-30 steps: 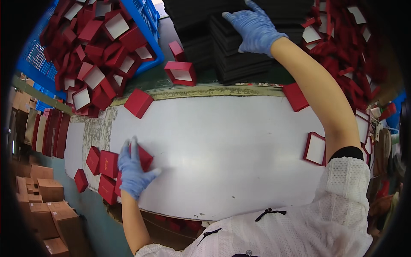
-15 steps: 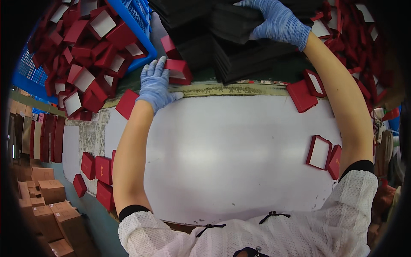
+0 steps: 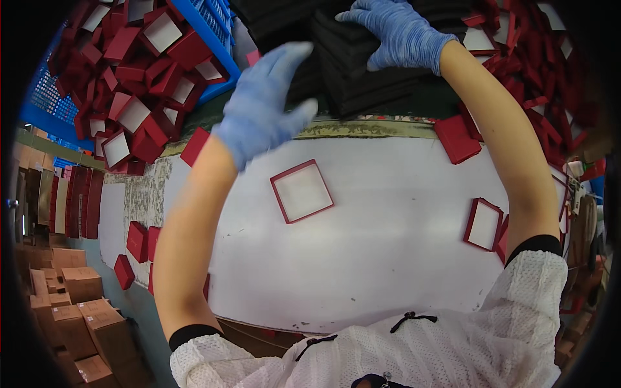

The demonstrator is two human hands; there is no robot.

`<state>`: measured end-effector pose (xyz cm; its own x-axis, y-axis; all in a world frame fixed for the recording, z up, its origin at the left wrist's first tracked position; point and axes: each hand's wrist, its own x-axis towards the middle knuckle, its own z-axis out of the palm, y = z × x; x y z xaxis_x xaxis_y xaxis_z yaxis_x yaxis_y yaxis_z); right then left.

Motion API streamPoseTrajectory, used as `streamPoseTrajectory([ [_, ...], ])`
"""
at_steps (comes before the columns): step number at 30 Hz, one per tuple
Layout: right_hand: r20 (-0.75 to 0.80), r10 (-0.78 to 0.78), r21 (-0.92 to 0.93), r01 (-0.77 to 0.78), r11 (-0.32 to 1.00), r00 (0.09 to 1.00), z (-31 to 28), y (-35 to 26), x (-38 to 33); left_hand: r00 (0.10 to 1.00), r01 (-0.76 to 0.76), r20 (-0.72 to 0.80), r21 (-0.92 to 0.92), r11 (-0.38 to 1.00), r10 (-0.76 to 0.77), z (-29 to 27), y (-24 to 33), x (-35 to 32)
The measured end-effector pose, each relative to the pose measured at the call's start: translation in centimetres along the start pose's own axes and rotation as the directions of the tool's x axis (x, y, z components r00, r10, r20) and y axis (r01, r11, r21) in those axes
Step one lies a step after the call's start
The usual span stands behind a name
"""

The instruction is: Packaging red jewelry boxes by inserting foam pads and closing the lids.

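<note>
An open red box half (image 3: 301,192) with a white inside lies on the white tabletop, just nearer than my left hand (image 3: 264,107). That hand, in a blue knit glove, is smeared by motion over the table's far edge, fingers apart and holding nothing. Beyond it, at the far middle, black soft-looking pads (image 3: 352,81) are piled in stacks. My right hand (image 3: 404,35), gloved the same way, reaches onto them, its fingers and thumb spanning a black pad; its exact grip is partly lost against the dark stack.
Red box parts overflow a blue plastic crate (image 3: 223,55) at the far left; another heap (image 3: 517,71) stands far right. Several red boxes sit along both table sides, including an open one (image 3: 483,224) at right. Cardboard cartons (image 3: 81,284) are stacked lower left.
The open red box half under my left hand has come from the far edge onto the tabletop. My left hand has lifted off it rightward. My right hand has shifted slightly left over the black pads.
</note>
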<state>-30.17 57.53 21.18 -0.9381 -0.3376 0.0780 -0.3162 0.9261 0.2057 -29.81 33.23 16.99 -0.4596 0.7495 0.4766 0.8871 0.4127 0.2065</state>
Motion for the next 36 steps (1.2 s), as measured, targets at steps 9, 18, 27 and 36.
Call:
streamPoseTrajectory([
  [9, -0.214, -0.072, 0.180, 0.112, 0.977, 0.974, 0.4, 0.0, -2.9, 0.989, -0.143, -0.054, -0.137, 0.980, 0.136, 2.8, -4.0, 7.7],
  [18, -0.577, -0.200, 0.137, 0.335, 0.932, 0.792, 5.7, -5.5, -10.4, 0.978, 0.173, -0.084, -0.189, 0.967, -0.191, 1.3, -4.2, 0.8],
  [27, -0.039, -0.020, 0.346, 0.033, 0.938, 0.999, 10.1, -6.1, -15.1, 0.892, 0.418, 0.223, -0.080, 0.905, -0.393, 7.5, 6.4, -18.2],
  [36, -0.561, -0.293, 0.192, 0.466, 0.864, 0.774, 8.7, -16.9, -22.0, 0.922, 0.377, 0.089, -0.417, 0.827, -0.376, 11.2, 11.5, -20.1],
])
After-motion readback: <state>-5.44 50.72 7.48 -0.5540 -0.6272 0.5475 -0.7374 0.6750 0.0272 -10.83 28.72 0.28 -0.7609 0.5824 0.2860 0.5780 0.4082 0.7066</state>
